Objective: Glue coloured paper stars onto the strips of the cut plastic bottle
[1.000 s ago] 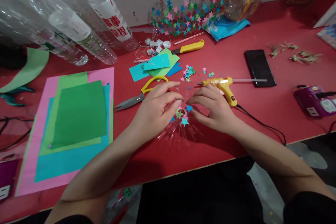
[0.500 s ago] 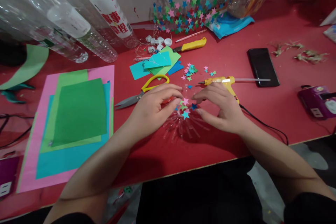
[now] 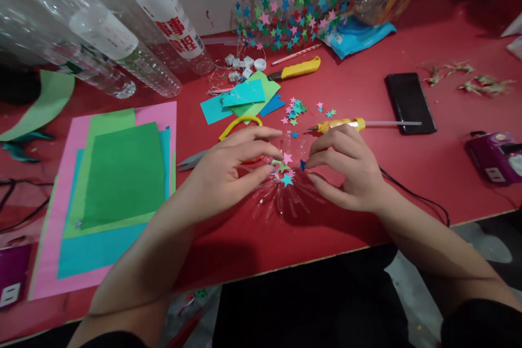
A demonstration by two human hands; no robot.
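Fingers of left hand and right hand apart beside star-topped clear plastic, contact unclear.

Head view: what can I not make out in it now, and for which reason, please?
- Head view: handle of the yellow glue gun, hidden by the right hand.
- Head view: part of the yellow-handled metal scissors, behind the left hand.
- Head view: whether either hand touches the clear fringed plastic piece with paper stars; too small and blurred.
- Head view: upper ends of the clear plastic bottles, cut off by the top edge.

Red table, phone, probably glue gun
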